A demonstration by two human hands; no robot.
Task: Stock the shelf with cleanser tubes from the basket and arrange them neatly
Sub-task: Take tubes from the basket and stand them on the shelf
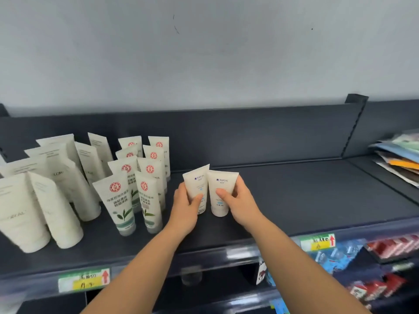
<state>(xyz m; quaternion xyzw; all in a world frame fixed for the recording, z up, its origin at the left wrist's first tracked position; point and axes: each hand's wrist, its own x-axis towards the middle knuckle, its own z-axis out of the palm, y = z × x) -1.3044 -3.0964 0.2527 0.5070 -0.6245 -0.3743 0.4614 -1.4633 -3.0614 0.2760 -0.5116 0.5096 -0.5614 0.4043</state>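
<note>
From my remote seat the pale grey wall (204, 53) fills the upper half of the head view. Below it runs the long dark navy metal shelf (294, 196) with a low back panel.

On the left end of the shelf stands a cluster of plain cream squeeze tubes (40, 200), caps down, several of them leaning. Just right of that cluster I see two rows of white tubes with a red round seal and green leaf print (140, 177), also caps down.

At the far right edge lies a loose stack of flat coloured packets (399, 155). On the lower shelf beneath are red boxes (390, 248).

Both bare forearms reach in from below to the middle of the shelf. The left hand (184, 207) wraps a small white tube with a blue logo (196, 184), thumb across its front and fingers behind. The right hand (240, 200) grips a second matching white tube (221, 189) the same way. Both tubes are cap down at the shelf deck, just right of the leaf-print rows. The left one tilts so that its crimped top meets the other's upper edge. I cannot tell whether the caps rest on the deck.

On the front rail sit a green and yellow price label (84, 281) and another like it (317, 242).
</note>
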